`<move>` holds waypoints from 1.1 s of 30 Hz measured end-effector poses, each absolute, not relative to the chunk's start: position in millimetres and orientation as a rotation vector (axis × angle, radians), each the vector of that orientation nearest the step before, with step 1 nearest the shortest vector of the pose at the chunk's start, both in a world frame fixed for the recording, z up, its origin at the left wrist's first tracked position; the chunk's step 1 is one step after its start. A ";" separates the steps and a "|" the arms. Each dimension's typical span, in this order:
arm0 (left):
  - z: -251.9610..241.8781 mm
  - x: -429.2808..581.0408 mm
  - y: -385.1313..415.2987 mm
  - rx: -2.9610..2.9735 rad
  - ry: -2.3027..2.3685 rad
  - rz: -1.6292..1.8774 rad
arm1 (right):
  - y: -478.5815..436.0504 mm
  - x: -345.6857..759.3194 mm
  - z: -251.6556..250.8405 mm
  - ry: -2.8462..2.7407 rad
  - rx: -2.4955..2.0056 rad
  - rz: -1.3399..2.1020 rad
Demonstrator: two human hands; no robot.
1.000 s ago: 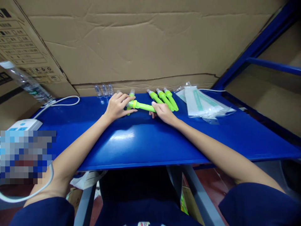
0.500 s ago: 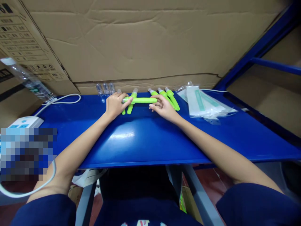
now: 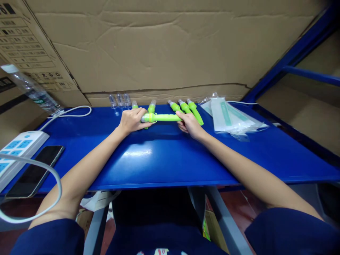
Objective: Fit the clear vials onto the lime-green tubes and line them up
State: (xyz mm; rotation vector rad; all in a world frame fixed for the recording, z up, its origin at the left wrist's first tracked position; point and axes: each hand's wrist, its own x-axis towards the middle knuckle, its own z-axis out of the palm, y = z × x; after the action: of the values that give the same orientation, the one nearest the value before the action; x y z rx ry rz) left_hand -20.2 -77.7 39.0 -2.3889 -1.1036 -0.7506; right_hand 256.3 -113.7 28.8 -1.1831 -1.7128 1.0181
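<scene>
Green pen-shaped device (image 3: 162, 117): one unit, lying crosswise between your two hands, just clear of the blue counter (image 3: 164, 156). Your left hand (image 3: 132, 120) pinches its clear-tipped end with fingers pressed together around it; your right hand (image 3: 190, 124) closes its grip on the opposite end.

Change noted: a second ago the device slanted down toward your right hand; half a second ago it was level and further from you, your right fingers looser at its end. Now it sits level and nearer to you, with both grips firm. Judged meaning: the piece is under full two-handed control, ends held for working one against the other.

Items about the grip:
- Beyond your left hand, partly hidden by it: two more green devices (image 3: 151, 106), clear tips pointing away.
- Further beyond, to the left: three small clear caps (image 3: 120, 101), upright in a row against the cardboard boxes (image 3: 148, 49).
- Just beyond your right hand: three green devices (image 3: 195, 110), side by side, touching or nearly so.
- To the right of that grip: clear plastic sleeves (image 3: 230, 118), stacked loosely.
- Well to the left of your left arm: a white power strip (image 3: 16, 150) with its cable (image 3: 67, 112), a dark phone (image 3: 35, 170) beside it, and a plastic bottle (image 3: 32, 90) leaning at the counter's far corner.
</scene>
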 end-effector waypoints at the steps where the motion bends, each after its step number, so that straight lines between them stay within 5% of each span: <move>1: 38.9 -20.0 -77.0 -2.390 -1.113 -0.736 | -113.6 255.4 28.8 -1.702 -1.203 1.017; 10: 39.3 -21.6 -72.0 -2.354 -1.326 -0.627 | -112.1 253.4 21.9 -1.977 -1.101 0.185; 18: 41.8 -14.0 -77.9 -2.370 -1.360 -0.430 | -112.5 260.7 24.4 -2.091 -1.178 -0.066; 33: 41.5 -10.1 -81.4 -2.340 -1.330 -0.373 | -110.0 259.6 22.1 -2.066 -1.225 0.172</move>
State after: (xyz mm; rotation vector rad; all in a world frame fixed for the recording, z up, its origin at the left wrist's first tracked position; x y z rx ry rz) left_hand -10.1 -81.4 41.5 -2.3396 -1.3299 -0.3730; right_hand 259.6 -110.0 22.1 -1.2254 -2.0660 0.1723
